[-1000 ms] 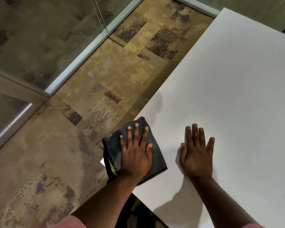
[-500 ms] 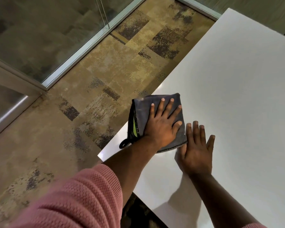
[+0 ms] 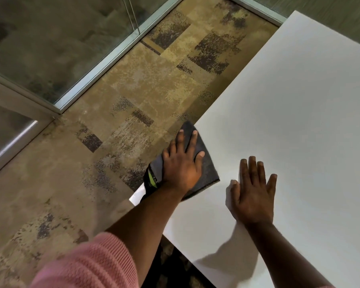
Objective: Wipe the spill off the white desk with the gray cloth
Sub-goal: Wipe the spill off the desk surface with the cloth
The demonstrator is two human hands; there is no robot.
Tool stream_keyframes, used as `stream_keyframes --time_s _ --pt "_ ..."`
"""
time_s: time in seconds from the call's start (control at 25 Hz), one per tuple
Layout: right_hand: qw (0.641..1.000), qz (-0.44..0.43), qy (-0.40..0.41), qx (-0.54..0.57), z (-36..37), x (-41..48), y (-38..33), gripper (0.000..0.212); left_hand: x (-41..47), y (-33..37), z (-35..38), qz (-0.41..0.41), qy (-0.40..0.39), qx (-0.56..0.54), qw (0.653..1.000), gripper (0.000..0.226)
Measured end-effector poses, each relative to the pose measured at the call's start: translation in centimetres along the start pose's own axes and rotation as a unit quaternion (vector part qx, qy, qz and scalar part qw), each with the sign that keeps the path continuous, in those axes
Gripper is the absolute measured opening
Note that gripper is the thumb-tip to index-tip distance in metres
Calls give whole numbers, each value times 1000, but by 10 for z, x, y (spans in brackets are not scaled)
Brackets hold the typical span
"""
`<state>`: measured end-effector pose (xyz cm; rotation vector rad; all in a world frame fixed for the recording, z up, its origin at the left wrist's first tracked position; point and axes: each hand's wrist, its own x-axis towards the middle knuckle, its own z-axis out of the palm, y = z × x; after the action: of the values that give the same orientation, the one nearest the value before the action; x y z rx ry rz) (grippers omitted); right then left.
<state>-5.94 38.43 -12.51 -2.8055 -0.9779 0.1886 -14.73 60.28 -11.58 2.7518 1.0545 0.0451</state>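
Left hand (image 3: 181, 169), fingers spread flat on the gray cloth (image 3: 206, 173), just swept it back to the tabletop's (image 3: 299, 100) left edge, so wiping's ongoing. Right hand (image 3: 254, 196) rests open, holding nothing.

Single view: head-worn wide-angle camera, looking forward and steeply down from above. Close to near-left corner of white desk (image 3: 289, 104), which fills right half of frame. Patterned carpet (image 3: 133, 84) fills left, glass partition (image 3: 50, 38) top left. Both forearms enter from bottom edge. No second view.
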Motion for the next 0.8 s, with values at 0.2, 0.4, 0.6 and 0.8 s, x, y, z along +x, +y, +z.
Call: stream_keyframes --time_s 0.2,0.4,0.6,0.8 --pt "999 14 -30 -3 -11 -4 -12 72 -37 -23 -8 -21 -24 20 999 67" --pt "999 35 -16 9 -11 -11 -55 75 37 8 -26 26 -58 -6 998 66" --pt "999 44 -15 -8 -7 -2 -54 76 82 24 -26 52 -71 -19 996 67" --pt "998 50 -22 -9 -6 -3 -49 76 37 0 -19 37 -33 -5 999 68"
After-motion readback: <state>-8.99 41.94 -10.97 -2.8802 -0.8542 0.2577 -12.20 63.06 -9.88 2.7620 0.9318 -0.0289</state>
